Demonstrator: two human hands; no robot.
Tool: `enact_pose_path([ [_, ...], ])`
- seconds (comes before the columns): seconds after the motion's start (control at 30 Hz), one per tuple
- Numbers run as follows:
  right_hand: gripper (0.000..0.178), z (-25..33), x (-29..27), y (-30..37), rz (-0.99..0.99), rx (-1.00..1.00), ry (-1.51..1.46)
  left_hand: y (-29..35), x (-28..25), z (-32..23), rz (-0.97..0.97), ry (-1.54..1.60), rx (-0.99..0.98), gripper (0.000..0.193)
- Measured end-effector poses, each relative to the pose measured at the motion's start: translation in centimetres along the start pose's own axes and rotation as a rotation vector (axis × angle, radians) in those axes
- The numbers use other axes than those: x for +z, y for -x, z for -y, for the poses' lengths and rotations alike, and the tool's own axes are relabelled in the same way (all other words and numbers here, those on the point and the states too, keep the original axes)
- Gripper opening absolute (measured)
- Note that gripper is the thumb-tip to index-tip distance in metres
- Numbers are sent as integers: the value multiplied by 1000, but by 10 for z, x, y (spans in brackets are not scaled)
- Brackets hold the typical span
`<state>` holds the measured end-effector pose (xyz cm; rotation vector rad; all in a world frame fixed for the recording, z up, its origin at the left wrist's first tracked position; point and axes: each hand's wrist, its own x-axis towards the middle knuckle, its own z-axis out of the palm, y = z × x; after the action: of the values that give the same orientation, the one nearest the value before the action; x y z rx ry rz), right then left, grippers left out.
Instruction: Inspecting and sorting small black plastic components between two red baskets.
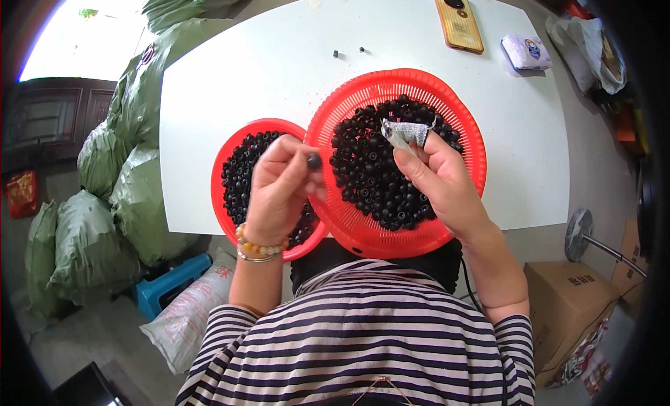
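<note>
My left hand (pixel 280 182) is closed, pinching a small black ring-like part (pixel 314 161) between thumb and fingertips, over the gap between two red baskets. Above the larger red basket (pixel 469 120), my right hand (pixel 440 172) is closed too. Grey fabric wrapping (pixel 413 133) covers its index finger, and a small whitish tool with a metallic tip (pixel 394 136) sits between finger and thumb; its kind is unclear. Many loose black parts (pixel 377 189) fill this slotted basket. More of the same black parts (pixel 244 175) lie in the smaller red basin (pixel 218 196) at left, partly hidden by my left hand.
Both containers rest at the near edge of a white table (pixel 230 78). Two tiny black bits (pixel 336 55), a gold phone (pixel 459 22) and a tissue pack (pixel 527 53) lie farther back. Green sacks (pixel 98 231) and a blue stool (pixel 171 284) stand left, a cardboard box (pixel 565 301) right.
</note>
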<state>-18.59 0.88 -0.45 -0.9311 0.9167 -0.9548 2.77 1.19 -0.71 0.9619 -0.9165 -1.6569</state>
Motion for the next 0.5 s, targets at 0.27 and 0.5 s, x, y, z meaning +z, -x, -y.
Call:
enact_pose_path([
  [0.27, 29, -2, -4, 7, 114, 44, 29, 15, -41, -29, -116, -905, 34, 10],
  [0.5, 29, 2, -5, 9, 102, 63, 18, -12, 5, -13, 235, -1482, 482, 16],
])
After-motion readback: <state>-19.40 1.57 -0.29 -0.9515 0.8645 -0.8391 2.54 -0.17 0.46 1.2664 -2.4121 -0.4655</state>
